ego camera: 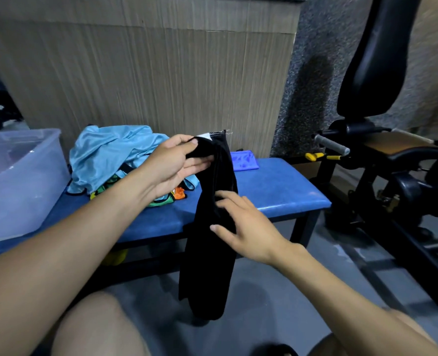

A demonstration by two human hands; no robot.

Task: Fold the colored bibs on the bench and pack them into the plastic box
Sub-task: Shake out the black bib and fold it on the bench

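Black fabric bib (212,227) hangs lengthwise from my left hand (176,163), thumb and fingers pinching its top hem so it drapes straight past the blue padded bench (277,191) edge, while my right hand (246,227), fingers spread, touches it at 5 o'clock, bare bench beyond at 2 o'clock.

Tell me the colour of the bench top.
Blue, in the head view: bench top.
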